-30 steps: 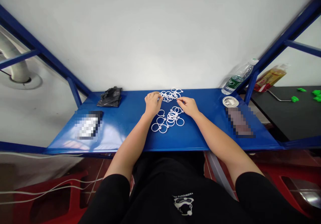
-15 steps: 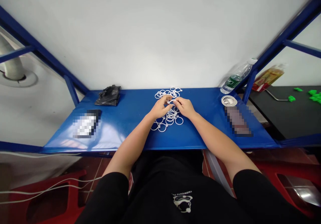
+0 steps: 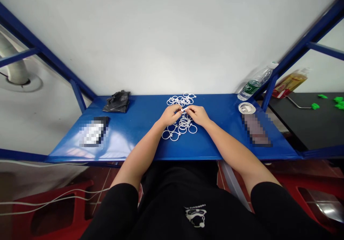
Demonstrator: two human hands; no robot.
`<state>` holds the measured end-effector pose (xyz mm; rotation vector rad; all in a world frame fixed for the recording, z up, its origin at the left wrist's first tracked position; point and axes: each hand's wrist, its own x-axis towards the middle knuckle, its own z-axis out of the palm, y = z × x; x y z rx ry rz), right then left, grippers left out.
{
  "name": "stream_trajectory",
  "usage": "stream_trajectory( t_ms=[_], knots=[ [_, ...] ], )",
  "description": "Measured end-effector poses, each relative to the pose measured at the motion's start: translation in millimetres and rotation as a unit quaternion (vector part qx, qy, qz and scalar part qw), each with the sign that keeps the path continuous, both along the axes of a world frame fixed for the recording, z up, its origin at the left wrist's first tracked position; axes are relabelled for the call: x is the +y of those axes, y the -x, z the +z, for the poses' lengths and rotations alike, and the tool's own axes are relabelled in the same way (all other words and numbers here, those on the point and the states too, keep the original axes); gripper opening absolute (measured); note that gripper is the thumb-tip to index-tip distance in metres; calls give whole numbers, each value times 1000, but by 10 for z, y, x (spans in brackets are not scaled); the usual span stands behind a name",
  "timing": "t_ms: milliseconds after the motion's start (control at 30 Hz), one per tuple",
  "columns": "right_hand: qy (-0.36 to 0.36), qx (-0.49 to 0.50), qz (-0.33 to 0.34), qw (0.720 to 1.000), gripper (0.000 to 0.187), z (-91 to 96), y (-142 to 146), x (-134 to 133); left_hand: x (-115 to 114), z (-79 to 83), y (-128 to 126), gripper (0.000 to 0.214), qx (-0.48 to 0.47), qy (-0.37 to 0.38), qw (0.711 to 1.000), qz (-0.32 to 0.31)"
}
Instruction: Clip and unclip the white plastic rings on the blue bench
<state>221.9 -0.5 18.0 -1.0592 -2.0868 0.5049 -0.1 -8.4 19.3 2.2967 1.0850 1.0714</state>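
Over the middle of the blue table [image 3: 134, 139], my left hand [image 3: 168, 115] and my right hand [image 3: 198, 114] meet fingertip to fingertip, both pinching one small white plastic ring [image 3: 184, 109]. Just beyond them lies a far heap of white rings [image 3: 180, 99]. A nearer heap of white rings [image 3: 179, 129] lies between and below my hands on the table.
A crumpled black bag [image 3: 117, 102] sits at the back left, a blurred flat object [image 3: 92, 132] left of centre. A plastic water bottle [image 3: 254, 81], a white coiled roll [image 3: 246, 108] and a blurred object [image 3: 256, 130] stand at the right. Green parts [image 3: 335, 101] lie on a black side table.
My left hand left the far heap and came right toward my right hand. Both hands now pinch one ring together above the nearer heap.
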Motion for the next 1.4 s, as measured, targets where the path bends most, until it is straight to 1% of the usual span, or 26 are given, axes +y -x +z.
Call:
stream_trajectory(
  t_ms=[133,267,367,567,733,1000,1200,1400],
  knots=[
    [-4,-11,-1,1000,32,3,0,-7,-12,29,3,25,4,-6,1000,-20],
    [-12,-21,-2,1000,32,2,-6,-8,-48,58,-20,23,-10,-12,1000,-25],
    [-20,-32,-9,999,34,1,1,-3,-65,62,-33,21,-10,-11,1000,-22],
    [-18,-46,-43,998,39,-9,20,0,-52,40,-36,25,3,-12,1000,-6],
    [-35,-50,-47,997,40,-18,22,-16,-36,16,-37,22,-2,-18,1000,8],
    [-41,-58,-36,997,42,-9,35,-34,-39,36,-25,21,-17,6,1000,13],
    [-35,-64,-47,996,37,-11,23,-19,-38,25,-17,19,-8,1,1000,14],
    [-26,-79,-58,995,30,-6,24,-16,-59,61,-37,20,-16,-14,1000,13]
  ],
)
